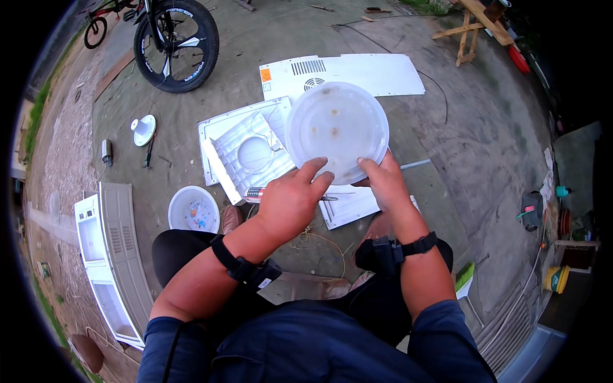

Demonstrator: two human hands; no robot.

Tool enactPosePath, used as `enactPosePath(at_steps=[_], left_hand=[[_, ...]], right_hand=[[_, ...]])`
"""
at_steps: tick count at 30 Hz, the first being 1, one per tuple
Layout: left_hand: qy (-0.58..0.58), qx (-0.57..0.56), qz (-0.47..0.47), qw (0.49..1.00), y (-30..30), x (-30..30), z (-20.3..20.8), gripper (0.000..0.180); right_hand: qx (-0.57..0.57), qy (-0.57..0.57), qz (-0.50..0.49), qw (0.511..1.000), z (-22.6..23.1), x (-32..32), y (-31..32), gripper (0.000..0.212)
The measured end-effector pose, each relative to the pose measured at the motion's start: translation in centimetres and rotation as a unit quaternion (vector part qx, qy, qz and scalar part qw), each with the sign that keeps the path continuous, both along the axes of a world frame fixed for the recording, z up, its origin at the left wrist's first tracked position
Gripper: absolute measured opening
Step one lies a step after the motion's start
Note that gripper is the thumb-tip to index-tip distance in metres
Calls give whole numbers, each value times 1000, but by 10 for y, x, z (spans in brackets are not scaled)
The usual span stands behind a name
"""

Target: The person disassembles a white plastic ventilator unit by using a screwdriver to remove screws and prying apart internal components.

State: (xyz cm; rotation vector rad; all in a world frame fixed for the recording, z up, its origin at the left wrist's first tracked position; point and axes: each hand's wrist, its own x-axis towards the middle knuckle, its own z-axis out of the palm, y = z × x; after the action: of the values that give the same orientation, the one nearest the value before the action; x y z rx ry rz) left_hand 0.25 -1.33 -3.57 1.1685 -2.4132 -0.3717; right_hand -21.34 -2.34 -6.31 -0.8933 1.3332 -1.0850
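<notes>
Item: round disc (pixel 348 137), one, translucent white plastic, brown-spotted; raised above the floor, centre, in front of the person.
Right hand (pixel 383 182): grip closed on the disc's near right edge, thumb on top.
Left hand (pixel 294 191): grip closed around a screwdriver (pixel 254 192), red-and-grey handle to the left, tip to the right; extended fingers at the disc's near edge.
On the floor:
- White vented panel (pixel 370 73), one, far, beyond the disc.
- White metal housing (pixel 225 145), round opening, left of the disc.
- White bowl (pixel 179 199), small pieces inside, near left.
- White casing (pixel 119 220), two openings, farther left.
- Bicycle (pixel 189 42), far left, front wheel showing.
- Green-bristled brush (pixel 465 277), near right.
</notes>
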Motion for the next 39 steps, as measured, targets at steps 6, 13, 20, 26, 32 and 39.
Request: enactPosePath(at_steps=[6,13,20,26,32,39], left_hand=[[202,29,37,978,-5,4,11,30],[426,327,223,814,-17,6,10,27],[442,472,231,726,-20,7,5,43],[452,478,205,725,-19,9,1,33],[449,475,214,726,-19,7,5,30],[448,468,210,732,-20,7,6,28]], right_hand=[[-28,-49,-25,998,6,-5,-4,48],[-33,-28,-28,999,11,-4,-3,49],[-83,22,-10,996,-3,-7,-3,46],[-99,42,12,994,0,-3,1,48],[-115,56,14,992,-1,-3,1,48],[-125,55,15,990,0,-3,1,48]])
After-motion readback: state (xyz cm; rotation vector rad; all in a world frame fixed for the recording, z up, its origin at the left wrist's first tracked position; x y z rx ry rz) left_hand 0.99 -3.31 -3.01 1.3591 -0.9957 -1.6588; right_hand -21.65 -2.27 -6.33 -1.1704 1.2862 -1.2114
